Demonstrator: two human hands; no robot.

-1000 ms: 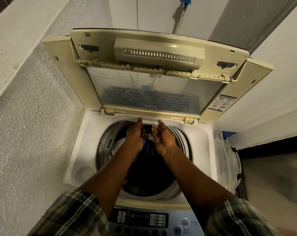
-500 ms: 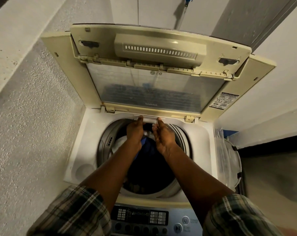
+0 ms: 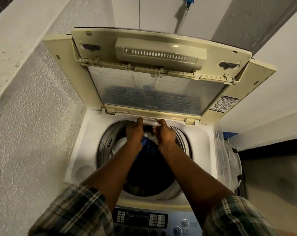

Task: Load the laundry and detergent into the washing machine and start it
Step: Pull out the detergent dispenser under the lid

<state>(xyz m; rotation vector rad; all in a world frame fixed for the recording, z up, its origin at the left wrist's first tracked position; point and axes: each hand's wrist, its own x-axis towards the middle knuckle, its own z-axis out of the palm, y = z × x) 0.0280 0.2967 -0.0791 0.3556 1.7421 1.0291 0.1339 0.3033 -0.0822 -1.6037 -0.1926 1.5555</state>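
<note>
A top-loading washing machine [image 3: 86, 147] stands with its lid [image 3: 153, 94] raised against the back wall. Dark blue laundry [image 3: 149, 147] and a white piece [image 3: 121, 143] lie in the drum. At the drum's back rim sits a small white detergent drawer [image 3: 149, 121]. My left hand [image 3: 134, 133] and my right hand [image 3: 164, 133] both hold its front edge, thumbs on top, with the other fingers hidden beneath. No detergent container is in view.
The control panel [image 3: 139, 218] with buttons and a start key [image 3: 176, 230] lies at the near edge. A rough wall [image 3: 33, 133] hugs the left side. A clear plastic tub [image 3: 229, 167] stands to the right. A blue tap [image 3: 187, 0] hangs above.
Both hands stay on the drawer at the back rim and have edged slightly toward the hinge. The view has shifted a little.
</note>
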